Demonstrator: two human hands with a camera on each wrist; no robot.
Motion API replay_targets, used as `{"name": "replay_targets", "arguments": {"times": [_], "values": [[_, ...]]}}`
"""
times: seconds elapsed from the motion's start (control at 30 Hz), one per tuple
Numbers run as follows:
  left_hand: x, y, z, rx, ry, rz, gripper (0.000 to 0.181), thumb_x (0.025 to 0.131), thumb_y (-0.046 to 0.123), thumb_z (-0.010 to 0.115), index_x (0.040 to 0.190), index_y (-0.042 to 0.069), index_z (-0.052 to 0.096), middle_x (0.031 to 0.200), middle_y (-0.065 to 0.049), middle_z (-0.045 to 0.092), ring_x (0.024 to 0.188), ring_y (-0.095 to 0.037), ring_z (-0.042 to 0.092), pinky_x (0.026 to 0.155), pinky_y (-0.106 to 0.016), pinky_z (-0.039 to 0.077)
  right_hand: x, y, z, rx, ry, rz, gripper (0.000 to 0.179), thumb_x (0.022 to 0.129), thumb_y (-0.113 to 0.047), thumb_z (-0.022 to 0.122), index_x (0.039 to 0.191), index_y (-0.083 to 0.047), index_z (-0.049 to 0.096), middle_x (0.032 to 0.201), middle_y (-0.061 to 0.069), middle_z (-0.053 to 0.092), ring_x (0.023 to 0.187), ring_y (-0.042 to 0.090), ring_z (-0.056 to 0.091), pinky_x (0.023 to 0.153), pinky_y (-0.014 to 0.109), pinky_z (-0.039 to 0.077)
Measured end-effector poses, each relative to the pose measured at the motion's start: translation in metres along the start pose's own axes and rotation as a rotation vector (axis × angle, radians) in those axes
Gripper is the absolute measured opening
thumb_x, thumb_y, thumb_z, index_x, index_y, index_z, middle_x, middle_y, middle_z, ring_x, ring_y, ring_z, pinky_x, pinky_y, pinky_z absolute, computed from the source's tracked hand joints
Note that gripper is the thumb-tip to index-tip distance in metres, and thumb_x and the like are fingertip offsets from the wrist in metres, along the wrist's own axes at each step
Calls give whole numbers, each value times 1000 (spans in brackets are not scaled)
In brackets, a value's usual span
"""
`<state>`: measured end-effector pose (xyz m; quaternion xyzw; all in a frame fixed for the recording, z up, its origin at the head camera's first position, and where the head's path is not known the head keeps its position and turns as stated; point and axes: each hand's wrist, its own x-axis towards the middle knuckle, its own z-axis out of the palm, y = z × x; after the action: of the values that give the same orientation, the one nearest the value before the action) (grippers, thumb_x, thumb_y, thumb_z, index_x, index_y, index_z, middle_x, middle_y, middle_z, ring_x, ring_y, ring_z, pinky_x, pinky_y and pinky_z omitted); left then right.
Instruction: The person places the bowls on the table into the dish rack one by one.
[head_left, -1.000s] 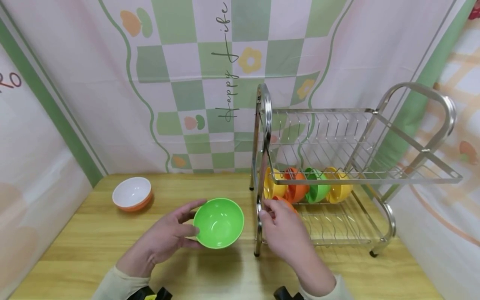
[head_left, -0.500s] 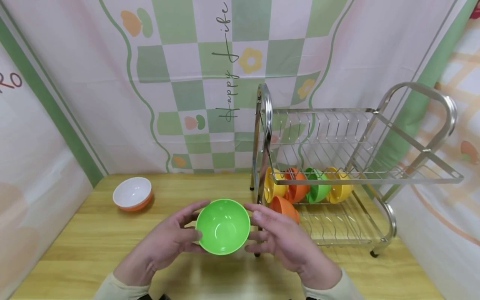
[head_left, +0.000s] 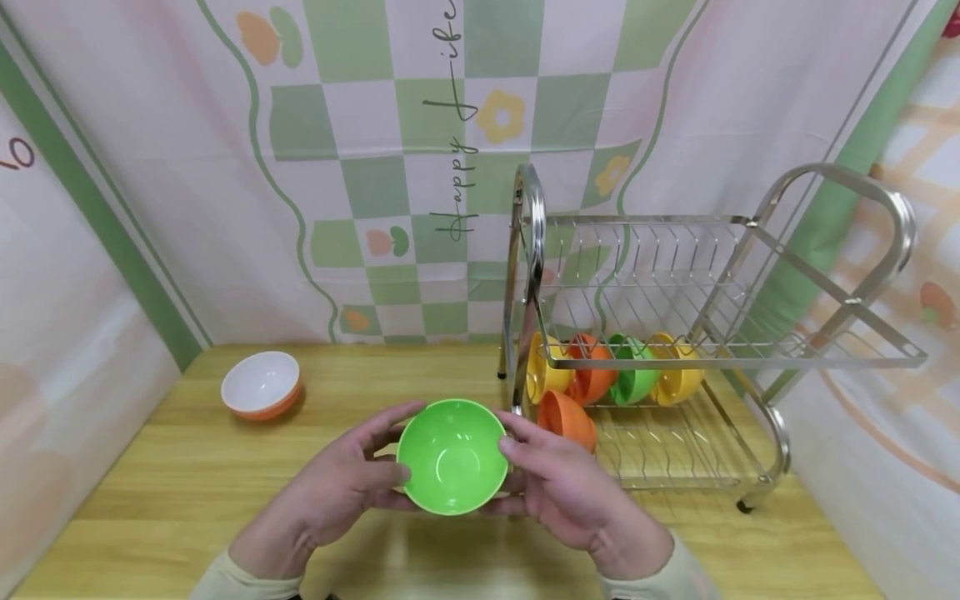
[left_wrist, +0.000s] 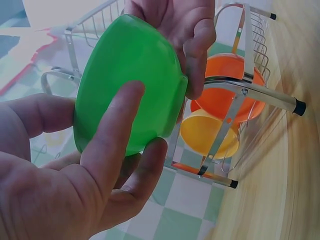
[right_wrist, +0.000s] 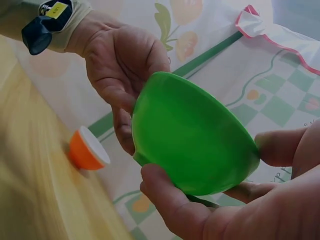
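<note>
A green bowl (head_left: pixel 453 457) is held up above the table, its inside facing the head camera. My left hand (head_left: pixel 341 471) grips its left side, thumb at the rim and fingers spread round the outer wall. On the opposite side my right hand (head_left: pixel 566 487) pinches the rim, its thumb on the edge and the other fingers behind. The left wrist view shows the outer wall of the green bowl (left_wrist: pixel 131 82) with fingers pressed along it. In the right wrist view, fingers of both hands surround the same green bowl (right_wrist: pixel 192 137).
A two-tier metal dish rack (head_left: pixel 534 250) stands at the right. Its lower tier holds yellow, orange and green bowls on edge, with an orange bowl (head_left: pixel 567 419) at the front left. A white-lined orange bowl (head_left: pixel 262 385) sits on the wooden table (head_left: pixel 150 492) at the left.
My right hand has left the orange bowl in the rack and come to the green bowl's right side, now gripping it. The green bowl has shifted slightly right.
</note>
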<state>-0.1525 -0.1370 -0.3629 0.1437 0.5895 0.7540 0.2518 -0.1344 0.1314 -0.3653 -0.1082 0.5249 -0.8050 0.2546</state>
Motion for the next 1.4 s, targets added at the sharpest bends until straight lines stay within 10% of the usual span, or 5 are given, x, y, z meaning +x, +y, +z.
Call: {"name": "replay_targets", "arguments": {"times": [1.07, 1.4], "values": [[1, 3, 11, -71, -15, 20, 77, 85, -10, 60, 155, 7, 31, 149, -30, 21, 112, -40, 57, 88, -58, 53, -5, -1, -1, 70, 59, -59, 57, 105, -20, 52, 155, -4, 30, 139, 20, 53, 112, 35, 61, 96, 51, 51], [9, 1, 3, -212, -133, 51, 49, 107, 22, 37, 151, 2, 34, 139, -21, 45, 114, -38, 58, 93, -61, 49, -12, -8, -8, 51, 66, -61, 56, 106, -21, 49, 156, -4, 29, 141, 18, 50, 115, 35, 57, 96, 50, 49]]}}
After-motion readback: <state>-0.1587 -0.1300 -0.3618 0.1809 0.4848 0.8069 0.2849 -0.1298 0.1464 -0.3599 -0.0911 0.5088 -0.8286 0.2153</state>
